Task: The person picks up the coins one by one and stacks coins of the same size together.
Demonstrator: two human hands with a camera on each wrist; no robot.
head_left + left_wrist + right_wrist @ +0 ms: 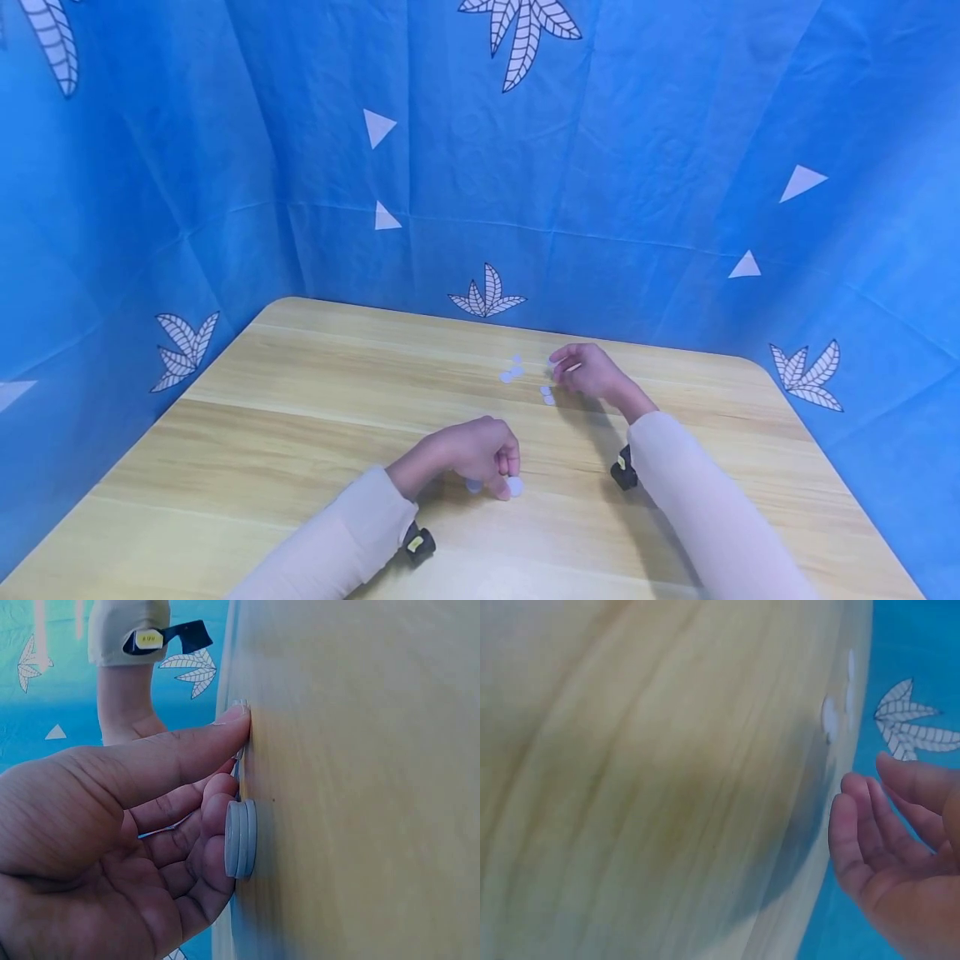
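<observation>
At the near middle of the table, my left hand [480,450] pinches a small stack of silver coins [514,486] at its edge between thumb and curled fingers. A second coin stack [240,838], several layers high, stands under the same hand beside the curled fingers. My right hand [588,371] hovers farther back with fingers bent and thumb apart in the right wrist view. Right at its fingertips shows a pale coin [553,364]; I cannot tell whether it is held. Left of that hand lie two loose coins [547,396].
Several more coins [513,372] lie in a loose group toward the back of the wooden table [300,433]. A blue curtain [480,167] with leaf and triangle prints hangs behind and at the sides. Each wrist wears a small black camera [418,543].
</observation>
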